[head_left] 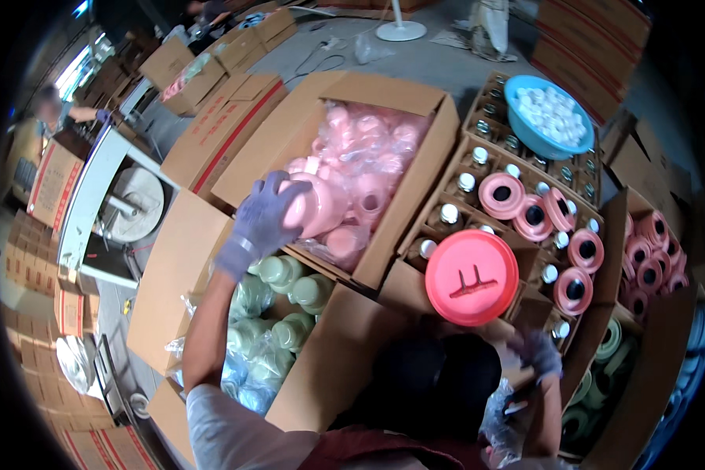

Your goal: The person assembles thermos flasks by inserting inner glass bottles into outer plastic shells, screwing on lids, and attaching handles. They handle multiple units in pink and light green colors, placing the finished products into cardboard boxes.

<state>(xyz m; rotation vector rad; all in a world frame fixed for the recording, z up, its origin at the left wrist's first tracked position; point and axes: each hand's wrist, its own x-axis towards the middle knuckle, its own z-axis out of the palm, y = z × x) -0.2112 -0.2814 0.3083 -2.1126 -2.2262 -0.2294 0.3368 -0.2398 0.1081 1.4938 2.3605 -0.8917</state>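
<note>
My left hand [266, 213], in a purple-grey glove, is wrapped round a pink rounded plastic shell [321, 207]. Both are at the near left edge of an open carton [439, 129] filled with pink plastic shells [372, 141], many in clear bags. Just below the left forearm, light green plastic pieces [280, 272] lie in another open carton. My right hand [539, 354], also gloved, is low at the right beside the partitioned carton; motion smears its fingers. A round red plastic lid or tray [472, 262] with a slot and two thin dark bars rests near the right hand.
White-capped bottles [449, 214] stand in the partitioned carton, with pink rings [502, 195] on top. Behind them sits a blue basin [548, 117] of white caps. Open cartons of pink, dark green and blue parts flank the right. Another person [55, 110] works at the far left.
</note>
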